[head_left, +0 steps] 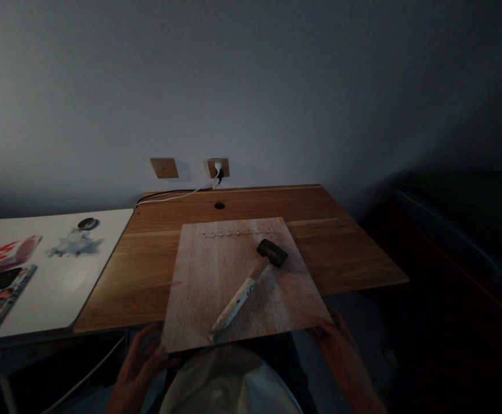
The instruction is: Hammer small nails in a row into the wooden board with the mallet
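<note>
A thin wooden board (pixel 207 287) lies on the brown desk and juts out past its front edge. My left hand (pixel 141 359) grips the board's near left corner, fingers partly under it. At the near right corner my right hand (pixel 334 339) holds the board, its fingertips partly hidden below. Across the board lies a mallet (pixel 237 299), dark head toward the back right and pale, worn handle toward me. A row of several nails (pixel 238 233) stands upright near the board's far edge.
The wooden desk (pixel 345 247) meets a wall with a power socket (pixel 218 168), a plug and cables. At left, a white table (pixel 78 276) carries a crumpled plastic bag (pixel 76 242), a red-and-white packet (pixel 7 253) and a black phone (pixel 2 280). A dark bed-like shape (pixel 470 230) stands right.
</note>
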`<move>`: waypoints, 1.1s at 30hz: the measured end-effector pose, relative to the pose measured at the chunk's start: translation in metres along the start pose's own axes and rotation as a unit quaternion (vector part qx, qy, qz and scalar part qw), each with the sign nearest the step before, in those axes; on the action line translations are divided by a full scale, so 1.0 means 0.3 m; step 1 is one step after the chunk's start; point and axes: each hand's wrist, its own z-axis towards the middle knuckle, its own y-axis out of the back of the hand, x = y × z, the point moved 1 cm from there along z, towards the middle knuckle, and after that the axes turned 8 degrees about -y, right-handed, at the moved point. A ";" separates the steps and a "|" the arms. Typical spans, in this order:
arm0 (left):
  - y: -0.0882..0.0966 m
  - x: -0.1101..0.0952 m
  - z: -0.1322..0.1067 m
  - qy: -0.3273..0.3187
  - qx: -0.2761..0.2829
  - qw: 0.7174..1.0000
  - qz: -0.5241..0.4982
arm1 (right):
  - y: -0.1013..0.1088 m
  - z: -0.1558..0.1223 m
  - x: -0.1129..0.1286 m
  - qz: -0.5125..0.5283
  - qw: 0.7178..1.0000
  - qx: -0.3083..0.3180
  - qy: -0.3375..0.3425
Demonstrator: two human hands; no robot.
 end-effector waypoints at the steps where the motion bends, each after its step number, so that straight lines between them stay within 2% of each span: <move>1: 0.001 -0.007 -0.013 0.013 -0.012 1.000 -0.008 | 0.002 -0.003 0.007 0.009 1.000 -0.001 -0.019; 3: 0.002 -0.030 -0.034 0.009 -0.001 1.000 0.020 | 0.008 -0.006 0.021 0.030 0.997 -0.018 -0.073; 6: -0.003 -0.064 -0.039 0.003 0.047 0.996 0.075 | 0.015 -0.003 0.038 0.033 0.991 -0.052 -0.122; 9: -0.015 -0.083 -0.016 0.026 0.066 0.995 0.073 | 0.019 0.006 0.049 0.012 0.993 -0.052 -0.108; 15: 0.000 -0.112 0.044 0.042 0.106 0.991 0.071 | 0.049 0.016 0.049 -0.032 0.995 0.002 -0.099; 19: 0.023 -0.097 0.052 0.028 0.123 0.984 0.124 | 0.083 0.025 0.043 -0.136 0.990 -0.030 -0.024; 21: 0.035 -0.089 0.050 -0.020 0.107 0.978 0.179 | 0.091 0.032 0.054 -0.213 0.975 -0.050 0.042; 23: 0.049 -0.095 0.053 -0.109 0.071 0.957 0.258 | 0.087 0.038 0.078 -0.288 0.950 -0.047 0.115; 25: 0.062 -0.120 0.064 -0.210 0.036 0.915 0.341 | 0.071 0.042 0.109 -0.351 0.919 -0.021 0.176; 27: 0.067 -0.160 0.083 -0.289 0.025 0.871 0.397 | 0.048 0.046 0.139 -0.400 0.890 0.017 0.217; 29: 0.059 -0.207 0.108 -0.334 0.043 0.841 0.423 | 0.024 0.049 0.164 -0.435 0.866 0.055 0.241; 33: 0.012 -0.283 0.164 -0.377 0.078 0.815 0.433 | -0.019 0.054 0.202 -0.474 0.834 0.118 0.256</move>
